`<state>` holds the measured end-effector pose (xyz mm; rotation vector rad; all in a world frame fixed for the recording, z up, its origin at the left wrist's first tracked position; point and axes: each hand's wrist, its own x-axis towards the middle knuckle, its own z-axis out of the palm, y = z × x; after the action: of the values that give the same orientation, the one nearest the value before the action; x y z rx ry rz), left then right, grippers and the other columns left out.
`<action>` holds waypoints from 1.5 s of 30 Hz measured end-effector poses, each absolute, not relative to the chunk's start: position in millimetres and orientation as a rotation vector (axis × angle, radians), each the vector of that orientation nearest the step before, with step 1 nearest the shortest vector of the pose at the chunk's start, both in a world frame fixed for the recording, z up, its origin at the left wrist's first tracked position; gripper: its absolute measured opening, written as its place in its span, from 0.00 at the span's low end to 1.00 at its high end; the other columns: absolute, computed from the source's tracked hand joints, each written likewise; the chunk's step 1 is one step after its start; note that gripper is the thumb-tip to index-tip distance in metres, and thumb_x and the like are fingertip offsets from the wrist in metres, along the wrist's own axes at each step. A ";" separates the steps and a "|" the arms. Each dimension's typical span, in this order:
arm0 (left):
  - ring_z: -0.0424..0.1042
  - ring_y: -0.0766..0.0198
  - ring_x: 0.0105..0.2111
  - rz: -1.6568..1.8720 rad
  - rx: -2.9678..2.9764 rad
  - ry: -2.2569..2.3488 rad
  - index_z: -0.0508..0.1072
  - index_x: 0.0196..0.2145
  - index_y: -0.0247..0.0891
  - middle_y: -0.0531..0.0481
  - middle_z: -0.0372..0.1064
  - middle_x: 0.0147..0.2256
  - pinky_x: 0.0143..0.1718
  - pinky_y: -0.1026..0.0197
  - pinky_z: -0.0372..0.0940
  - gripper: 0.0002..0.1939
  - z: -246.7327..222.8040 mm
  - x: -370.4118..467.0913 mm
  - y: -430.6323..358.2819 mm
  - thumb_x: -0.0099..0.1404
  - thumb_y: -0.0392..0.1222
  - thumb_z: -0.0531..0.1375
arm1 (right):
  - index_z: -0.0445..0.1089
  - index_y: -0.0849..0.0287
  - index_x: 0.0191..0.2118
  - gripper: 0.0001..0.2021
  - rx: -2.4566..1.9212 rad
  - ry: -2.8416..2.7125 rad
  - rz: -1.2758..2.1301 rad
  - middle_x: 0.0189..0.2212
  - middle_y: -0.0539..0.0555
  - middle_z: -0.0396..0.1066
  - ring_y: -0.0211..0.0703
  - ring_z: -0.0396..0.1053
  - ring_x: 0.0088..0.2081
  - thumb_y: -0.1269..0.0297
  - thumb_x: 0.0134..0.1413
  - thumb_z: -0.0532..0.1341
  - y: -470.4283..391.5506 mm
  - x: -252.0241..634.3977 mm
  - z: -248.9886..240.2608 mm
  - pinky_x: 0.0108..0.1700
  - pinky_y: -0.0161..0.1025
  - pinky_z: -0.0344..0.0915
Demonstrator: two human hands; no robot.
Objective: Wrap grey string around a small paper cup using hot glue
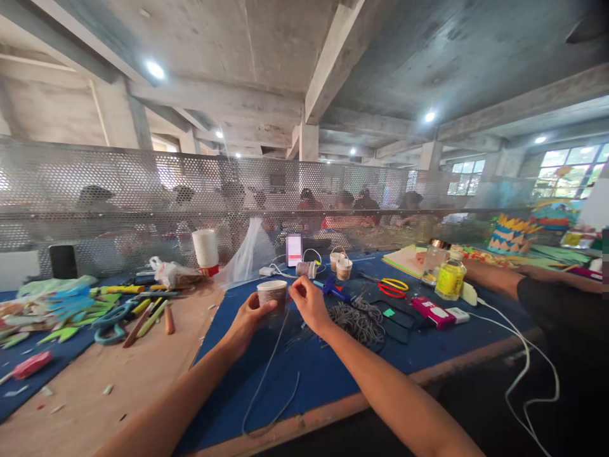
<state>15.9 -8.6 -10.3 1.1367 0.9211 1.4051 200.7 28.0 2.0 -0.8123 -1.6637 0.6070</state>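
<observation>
Mid-frame, the left hand (pixel 248 322) grips a cup (pixel 271 294); the right hand (pixel 308 304) presses fingertips together, their hold unclear. Snagging the string (pixel 259 386) at lower centre could jerk the cup.

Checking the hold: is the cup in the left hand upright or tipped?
Upright: the paper cup sits in the left hand with its rim uppermost, roughly level.

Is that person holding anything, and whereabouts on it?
The left hand holds a small cup by its side. Whether the right hand, close beside it, pinches anything cannot be told.
</observation>
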 end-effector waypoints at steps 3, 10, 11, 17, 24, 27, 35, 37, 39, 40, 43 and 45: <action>0.77 0.42 0.56 1.397 1.141 0.920 0.77 0.55 0.38 0.38 0.80 0.53 0.57 0.46 0.70 0.35 -9.2 15.9 -9.8 0.52 0.52 0.78 | 0.65 0.52 0.32 0.09 -0.813 -1.663 0.632 0.27 0.48 0.74 0.44 0.75 0.32 0.56 0.63 0.59 29.4 200.6 1.6 0.39 0.38 0.68; 0.77 0.42 0.56 1.383 1.124 0.921 0.77 0.54 0.38 0.37 0.79 0.54 0.55 0.47 0.70 0.35 -12.1 14.8 -5.1 0.51 0.51 0.78 | 0.65 0.53 0.32 0.09 -0.796 -1.656 0.679 0.27 0.48 0.73 0.44 0.75 0.32 0.56 0.62 0.59 31.2 201.6 1.4 0.39 0.39 0.68; 0.77 0.42 0.55 1.393 1.119 0.922 0.77 0.54 0.38 0.37 0.79 0.54 0.55 0.47 0.70 0.36 -13.2 14.8 -4.1 0.50 0.51 0.78 | 0.65 0.53 0.32 0.09 -0.795 -1.654 0.686 0.27 0.48 0.73 0.44 0.75 0.32 0.56 0.62 0.59 31.0 201.7 1.6 0.40 0.39 0.68; 0.77 0.41 0.55 1.395 1.134 0.901 0.77 0.55 0.38 0.36 0.79 0.54 0.55 0.46 0.69 0.37 -14.7 15.9 -3.8 0.51 0.52 0.78 | 0.66 0.53 0.32 0.10 -0.802 -1.642 0.718 0.27 0.48 0.72 0.44 0.74 0.32 0.55 0.61 0.60 30.9 201.7 2.9 0.39 0.39 0.68; 0.76 0.39 0.56 1.384 1.142 0.915 0.77 0.56 0.38 0.36 0.79 0.55 0.55 0.46 0.70 0.38 -14.7 15.6 -4.0 0.50 0.53 0.78 | 0.67 0.53 0.31 0.09 -0.774 -1.618 0.774 0.27 0.47 0.73 0.44 0.75 0.31 0.56 0.60 0.61 32.3 201.6 2.5 0.39 0.39 0.68; 0.76 0.37 0.57 1.379 1.135 0.921 0.77 0.57 0.38 0.35 0.79 0.55 0.57 0.43 0.69 0.40 -14.9 15.1 -3.2 0.49 0.55 0.78 | 0.67 0.53 0.31 0.09 -0.777 -1.616 0.787 0.27 0.47 0.73 0.44 0.75 0.32 0.55 0.59 0.61 32.8 201.9 2.6 0.39 0.39 0.69; 0.74 0.38 0.59 1.309 1.158 0.887 0.77 0.58 0.39 0.35 0.77 0.57 0.58 0.44 0.68 0.38 -9.3 11.8 -6.9 0.52 0.53 0.77 | 0.67 0.52 0.30 0.09 -0.733 -1.570 0.938 0.26 0.47 0.72 0.44 0.76 0.31 0.55 0.57 0.63 41.2 200.3 -1.1 0.39 0.40 0.72; 0.75 0.38 0.59 1.314 1.159 0.887 0.77 0.58 0.39 0.36 0.78 0.57 0.58 0.44 0.69 0.38 -9.2 11.6 -6.9 0.52 0.54 0.77 | 0.67 0.52 0.30 0.10 -0.728 -1.551 0.983 0.26 0.47 0.72 0.44 0.76 0.30 0.54 0.56 0.63 43.1 199.9 -2.2 0.40 0.40 0.73; 0.75 0.38 0.58 1.312 1.154 0.886 0.77 0.58 0.39 0.36 0.78 0.57 0.58 0.45 0.69 0.38 -9.8 11.4 -6.2 0.52 0.54 0.77 | 0.67 0.53 0.30 0.10 -0.729 -1.536 1.012 0.26 0.47 0.71 0.44 0.75 0.30 0.54 0.55 0.64 44.2 199.5 -3.0 0.40 0.40 0.73; 0.75 0.38 0.58 1.309 1.153 0.884 0.77 0.58 0.39 0.36 0.78 0.57 0.57 0.45 0.69 0.38 -10.3 11.3 -5.7 0.52 0.54 0.77 | 0.67 0.53 0.30 0.10 -0.730 -1.528 1.024 0.26 0.47 0.71 0.44 0.75 0.30 0.54 0.55 0.64 44.3 199.4 -3.1 0.40 0.40 0.73; 0.76 0.40 0.58 1.303 1.146 0.880 0.78 0.57 0.39 0.36 0.78 0.57 0.56 0.47 0.70 0.37 -11.7 11.1 -4.5 0.52 0.53 0.77 | 0.67 0.53 0.30 0.10 -0.726 -1.502 1.064 0.25 0.46 0.70 0.44 0.74 0.30 0.54 0.54 0.65 42.8 199.6 -1.8 0.39 0.40 0.73; 0.76 0.41 0.56 1.313 1.142 0.867 0.78 0.57 0.39 0.36 0.78 0.56 0.56 0.47 0.70 0.37 -12.3 11.1 -4.1 0.52 0.53 0.77 | 0.68 0.53 0.29 0.10 -0.732 -1.479 1.095 0.25 0.46 0.70 0.43 0.73 0.30 0.55 0.53 0.66 40.6 200.1 0.4 0.39 0.40 0.73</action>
<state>11.1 -4.1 -12.3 1.1417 0.8666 1.3128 200.1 40.6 0.4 -0.7316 -1.4785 1.0953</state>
